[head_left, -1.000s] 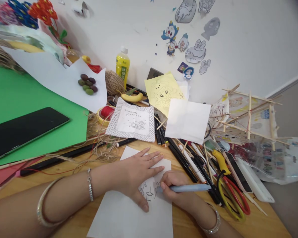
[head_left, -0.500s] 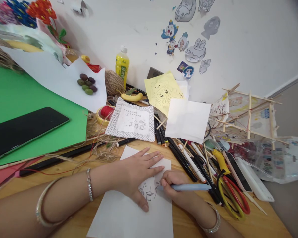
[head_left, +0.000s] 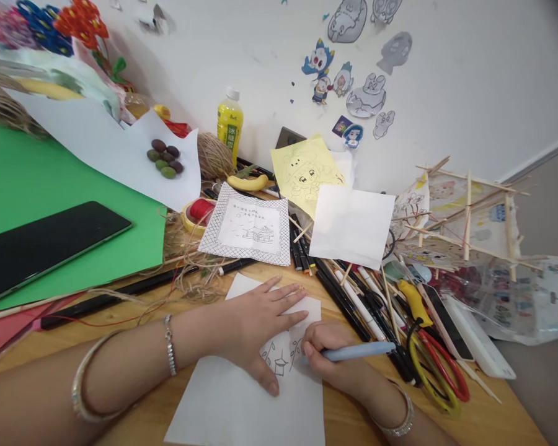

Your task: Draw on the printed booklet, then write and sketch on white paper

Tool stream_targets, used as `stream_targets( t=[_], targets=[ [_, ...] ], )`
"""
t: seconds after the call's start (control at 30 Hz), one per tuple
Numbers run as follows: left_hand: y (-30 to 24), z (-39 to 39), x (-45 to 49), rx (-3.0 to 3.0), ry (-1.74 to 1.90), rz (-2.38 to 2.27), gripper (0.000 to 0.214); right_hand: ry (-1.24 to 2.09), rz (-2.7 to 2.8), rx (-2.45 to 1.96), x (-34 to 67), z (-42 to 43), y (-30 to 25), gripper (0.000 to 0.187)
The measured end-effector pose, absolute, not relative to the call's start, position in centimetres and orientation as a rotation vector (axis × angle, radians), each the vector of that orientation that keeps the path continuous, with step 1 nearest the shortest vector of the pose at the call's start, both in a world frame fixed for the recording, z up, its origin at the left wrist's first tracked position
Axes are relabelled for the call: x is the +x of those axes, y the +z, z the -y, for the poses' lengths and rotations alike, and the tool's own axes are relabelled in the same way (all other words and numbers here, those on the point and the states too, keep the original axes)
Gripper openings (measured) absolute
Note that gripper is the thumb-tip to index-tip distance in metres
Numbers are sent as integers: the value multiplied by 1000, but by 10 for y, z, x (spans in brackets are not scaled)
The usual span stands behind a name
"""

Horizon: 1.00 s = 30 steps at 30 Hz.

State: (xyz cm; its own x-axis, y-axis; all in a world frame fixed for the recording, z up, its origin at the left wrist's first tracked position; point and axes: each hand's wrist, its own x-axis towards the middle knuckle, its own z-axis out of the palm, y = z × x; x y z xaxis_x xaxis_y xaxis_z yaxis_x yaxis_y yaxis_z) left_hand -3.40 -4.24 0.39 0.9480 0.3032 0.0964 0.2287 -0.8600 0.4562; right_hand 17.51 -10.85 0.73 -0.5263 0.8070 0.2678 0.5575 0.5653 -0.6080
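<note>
A white sheet of paper [head_left: 246, 402] lies on the wooden table, bearing a small line drawing [head_left: 279, 362] of a pavilion-like shape with leafy branches. My left hand [head_left: 255, 325] rests flat across the sheet, fingers spread, covering part of the drawing. In my right hand [head_left: 328, 350] is a light blue pen [head_left: 360, 351], gripped low down. Its tip is hidden by my fingers, close to the leafy branch on the right side of the drawing.
Behind the sheet lie a drawing with a patterned border [head_left: 246, 226], a yellow drawing [head_left: 302, 170] and a blank white square [head_left: 353, 226]. Markers [head_left: 360, 310] and scissors [head_left: 434, 371] crowd the right. On the left, a black phone [head_left: 51, 244] rests on green card [head_left: 139, 248].
My right hand has shifted very slightly with the pen, whose back end is a little higher. More leaf marks show beside the right branch. My left hand keeps its place on the sheet.
</note>
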Motion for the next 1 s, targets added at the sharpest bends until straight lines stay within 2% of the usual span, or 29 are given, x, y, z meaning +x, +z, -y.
stream_targets(
  t=[0.43,1.0],
  targets=[
    [3,43,-34,2668,244,-382,100,677,2276,-1133,174,108,7,40],
    [1,41,-35,2662,256,-367,102,642,2292,-1162,175,107,6,35]
  ],
)
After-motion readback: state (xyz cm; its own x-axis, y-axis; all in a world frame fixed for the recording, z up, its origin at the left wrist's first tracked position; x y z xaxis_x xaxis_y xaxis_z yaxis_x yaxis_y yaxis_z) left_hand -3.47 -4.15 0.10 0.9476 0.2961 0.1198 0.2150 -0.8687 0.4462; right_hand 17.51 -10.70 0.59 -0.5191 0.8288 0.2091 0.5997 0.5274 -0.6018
